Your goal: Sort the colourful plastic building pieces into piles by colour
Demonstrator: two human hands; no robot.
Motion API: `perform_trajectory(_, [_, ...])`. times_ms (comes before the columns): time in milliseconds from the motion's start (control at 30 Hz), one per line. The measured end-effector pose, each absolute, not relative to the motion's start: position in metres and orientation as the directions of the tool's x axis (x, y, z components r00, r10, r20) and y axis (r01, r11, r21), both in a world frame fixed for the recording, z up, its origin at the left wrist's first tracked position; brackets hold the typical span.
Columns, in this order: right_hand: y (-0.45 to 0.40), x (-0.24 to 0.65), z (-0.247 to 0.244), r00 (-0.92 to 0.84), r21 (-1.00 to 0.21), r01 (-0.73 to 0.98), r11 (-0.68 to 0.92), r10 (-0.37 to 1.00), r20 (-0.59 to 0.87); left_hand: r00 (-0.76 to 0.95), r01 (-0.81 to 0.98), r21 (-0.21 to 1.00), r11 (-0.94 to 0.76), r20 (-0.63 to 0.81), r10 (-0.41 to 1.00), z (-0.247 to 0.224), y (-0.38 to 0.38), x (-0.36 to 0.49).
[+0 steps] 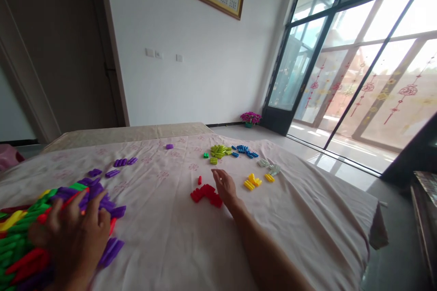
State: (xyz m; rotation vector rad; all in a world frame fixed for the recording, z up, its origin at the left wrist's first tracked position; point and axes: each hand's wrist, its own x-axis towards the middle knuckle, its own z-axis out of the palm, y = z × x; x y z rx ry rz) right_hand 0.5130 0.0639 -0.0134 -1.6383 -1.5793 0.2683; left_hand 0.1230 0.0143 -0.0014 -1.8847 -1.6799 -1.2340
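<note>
My left hand rests with its fingers spread on a mixed pile of plastic pieces in green, red, purple and yellow at the lower left. Purple pieces lie at the pile's right side. Over the middle of the cloth is my right hand, just right of a cluster of red pieces; its fingers are bent together and point up-left, and what they hold, if anything, is hidden. A single red piece lies above that cluster.
Beyond my right hand are lime pieces, a green piece, blue pieces, clear pieces and yellow pieces. More purple pieces lie at the left on the cloth. Pink flowers stand by the wall.
</note>
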Motion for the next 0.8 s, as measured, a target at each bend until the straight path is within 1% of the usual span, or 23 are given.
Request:
perform_trajectory(67, [0.087,0.53,-0.011,0.304,-0.655,0.756,-0.017,0.894,0.328,0.049,0.939,0.151,-0.31,0.832,0.552,-0.006,0.013,0.142])
perform_trajectory(100, [0.1,0.539,-0.009,0.339,-0.634,0.77,-0.076,0.89,0.305,0.129,0.927,0.089,-0.364,0.837,0.533,-0.01,0.013,0.153])
perform_trajectory(133, [0.112,0.548,-0.007,0.351,-0.59,0.798,-0.121,0.889,0.293,0.207,0.901,0.051,-0.43,0.821,0.531,-0.016,0.013,0.163])
perform_trajectory(167, [0.124,0.555,-0.004,0.344,-0.529,0.836,-0.147,0.892,0.295,0.261,0.875,0.039,-0.482,0.801,0.539,-0.023,0.014,0.172])
perform_trajectory(233, [0.147,0.565,0.001,0.291,-0.399,0.905,-0.151,0.903,0.318,0.309,0.838,0.057,-0.543,0.771,0.557,-0.04,0.016,0.186])
perform_trajectory(300, [0.17,0.565,0.004,0.211,-0.287,0.951,-0.115,0.92,0.329,0.332,0.814,0.08,-0.575,0.749,0.573,-0.056,0.02,0.192])
perform_trajectory(333, [0.181,0.561,0.004,0.168,-0.248,0.965,-0.088,0.931,0.325,0.339,0.807,0.089,-0.584,0.74,0.581,-0.062,0.023,0.193])
perform_trajectory(467, [0.223,0.537,0.003,0.045,-0.158,0.987,0.0,0.96,0.278,0.325,0.815,0.13,-0.564,0.704,0.632,-0.074,0.03,0.191])
perform_trajectory(567, [0.242,0.522,0.001,0.004,-0.105,0.994,0.02,0.975,0.223,0.314,0.823,0.163,-0.543,0.667,0.676,-0.07,0.029,0.19])
perform_trajectory(667, [0.242,0.515,0.001,-0.023,-0.082,0.996,0.039,0.982,0.189,0.291,0.829,0.219,-0.515,0.617,0.731,-0.06,0.023,0.194])
perform_trajectory(733, [0.235,0.511,0.003,-0.043,-0.09,0.994,0.059,0.983,0.179,0.273,0.831,0.26,-0.492,0.58,0.767,-0.051,0.017,0.198])
perform_trajectory(800, [0.228,0.502,0.006,-0.07,-0.126,0.988,0.091,0.984,0.162,0.273,0.824,0.293,-0.484,0.544,0.793,-0.042,0.011,0.202])
